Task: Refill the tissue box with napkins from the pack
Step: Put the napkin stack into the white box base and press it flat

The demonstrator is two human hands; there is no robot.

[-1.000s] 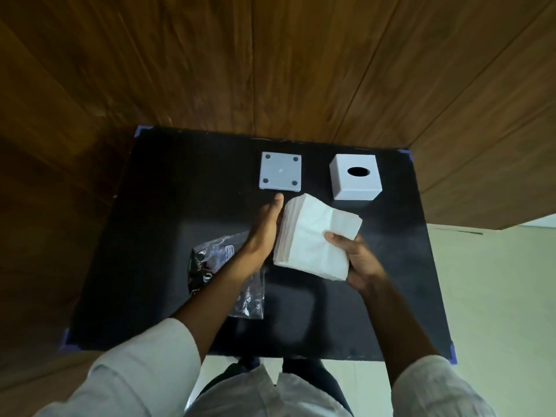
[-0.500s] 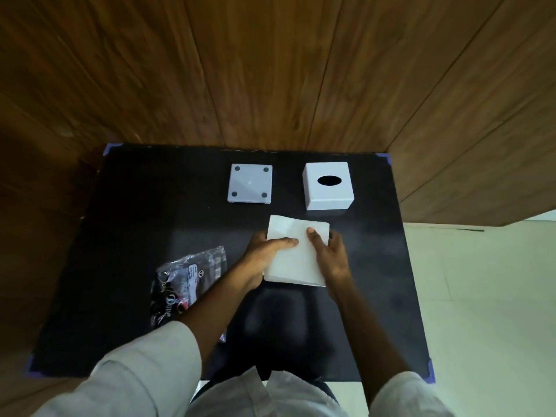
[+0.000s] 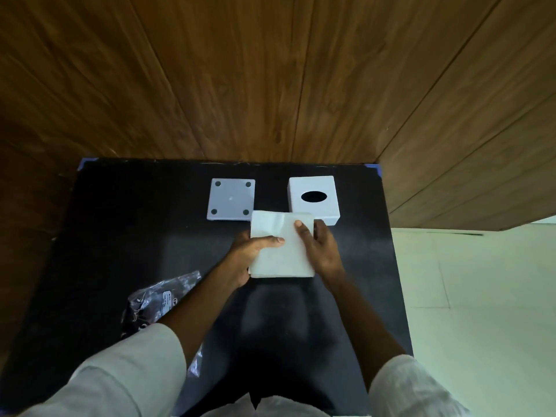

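A thick white stack of napkins is held over the middle of the black table. My left hand grips its left side with the thumb on top. On the right side my right hand clasps it, index finger on top. Behind the stack stands the white tissue box with an oval opening facing up. Its flat square base plate with dark corner pads lies to the left of the box. The clear plastic napkin pack lies crumpled at the front left, partly under my left forearm.
A wooden panelled wall rises right behind the table. Pale floor shows past the table's right edge. Blue tape marks the table's far corners.
The stack went from tilted, with its edge showing, to flat between both hands. My left thumb came onto its top. The view has shifted, so the box and plate sit further left.
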